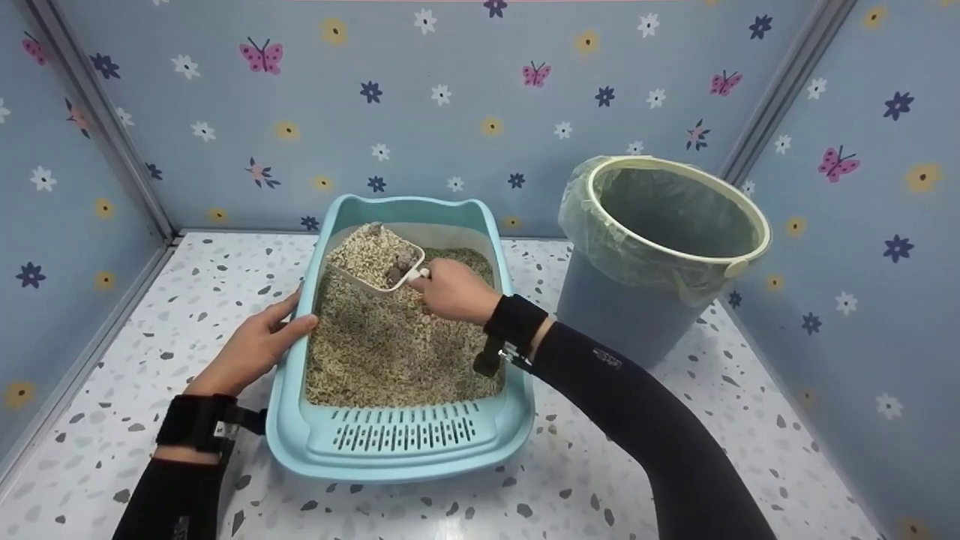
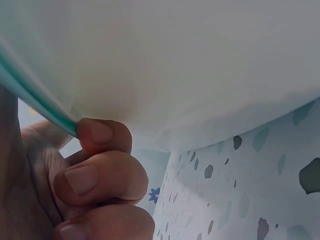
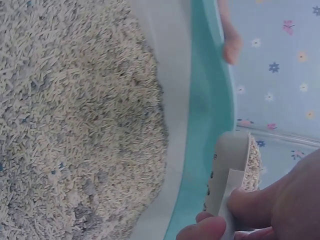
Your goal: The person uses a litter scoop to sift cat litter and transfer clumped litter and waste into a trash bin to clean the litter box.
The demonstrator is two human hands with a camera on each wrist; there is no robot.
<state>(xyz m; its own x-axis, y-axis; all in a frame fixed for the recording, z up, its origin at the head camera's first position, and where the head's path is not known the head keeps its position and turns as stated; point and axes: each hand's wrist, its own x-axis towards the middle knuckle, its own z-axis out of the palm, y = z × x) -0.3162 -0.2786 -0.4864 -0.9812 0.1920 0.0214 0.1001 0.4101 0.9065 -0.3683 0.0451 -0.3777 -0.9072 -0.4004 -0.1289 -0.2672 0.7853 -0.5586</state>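
Observation:
My right hand [image 1: 459, 289] grips the short handle of a white litter scoop [image 1: 358, 282] above the far left part of the litter box [image 1: 397, 469]. Pellet litter [image 1: 369, 253] heaps up in the scoop, with a few grey clumps [image 1: 401, 267] near its handle end. In the right wrist view, thumb and fingers close round the handle of the scoop [image 3: 227, 160]. On the box's left side, my left hand [image 1: 259, 341] holds the turquoise rim, its fingers [image 2: 107, 175] curled under the edge in the left wrist view. Loose litter [image 1: 390, 352] covers the box floor.
A blue bin [image 1: 622, 307] lined with a thin translucent bag [image 1: 581, 202] stands right of the box. The box has a slotted front ledge [image 1: 405, 431]. Flower-patterned panels [image 1: 450, 112] enclose the speckled tabletop [image 1: 570, 480] at the back and both sides.

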